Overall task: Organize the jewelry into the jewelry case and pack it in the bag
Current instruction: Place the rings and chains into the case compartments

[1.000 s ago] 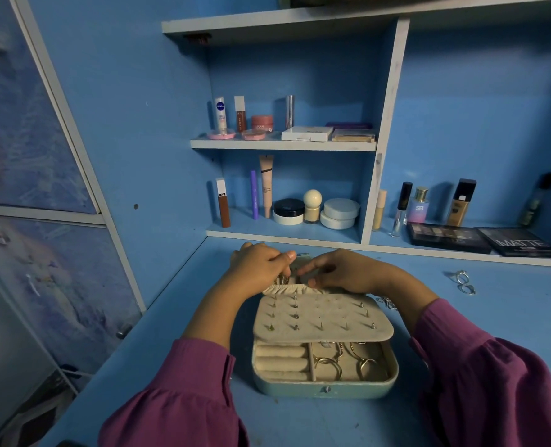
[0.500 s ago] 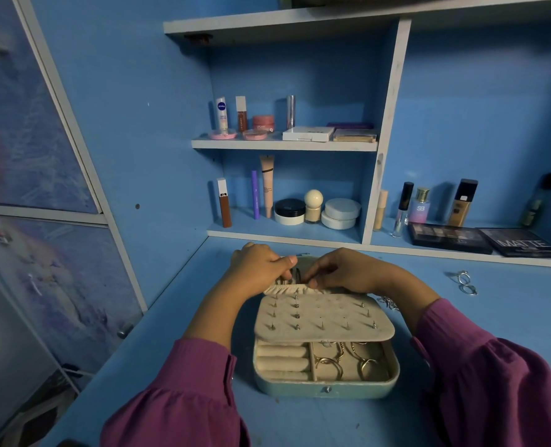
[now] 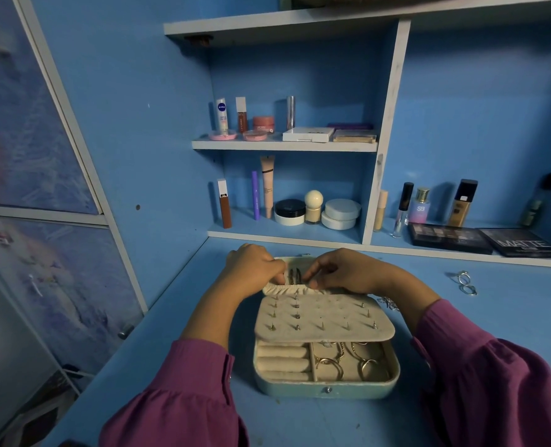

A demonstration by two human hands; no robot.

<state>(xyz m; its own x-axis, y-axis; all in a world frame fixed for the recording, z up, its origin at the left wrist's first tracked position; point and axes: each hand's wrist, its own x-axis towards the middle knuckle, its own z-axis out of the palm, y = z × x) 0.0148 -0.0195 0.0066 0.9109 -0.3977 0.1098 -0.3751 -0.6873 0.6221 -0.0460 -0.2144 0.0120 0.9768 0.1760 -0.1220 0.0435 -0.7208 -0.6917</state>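
Observation:
An open teal jewelry case (image 3: pixel 327 390) sits on the blue desk in front of me. Its cream earring panel (image 3: pixel 324 319) carries several studs, and gold rings (image 3: pixel 348 362) lie in the tray below it. At the far end, the lid's elastic pocket (image 3: pixel 287 288) holds thin dark pieces (image 3: pixel 294 275). My left hand (image 3: pixel 254 266) pinches the pocket's edge on the left. My right hand (image 3: pixel 345 269) reaches in from the right, fingertips at those dark pieces. Two silver rings (image 3: pixel 464 282) lie loose on the desk to the right. A chain (image 3: pixel 388 303) peeks out past my right wrist.
Shelves behind the case hold cosmetics: tubes, jars (image 3: pixel 289 212), bottles (image 3: pixel 419 208) and two dark palettes (image 3: pixel 449 238). A patterned wardrobe door (image 3: pixel 35 156) stands at the left. No bag is in view.
Both hands have stayed at the lid pocket; the fingers have shifted slightly and the pocket gapes a little wider, showing the dark pieces more.

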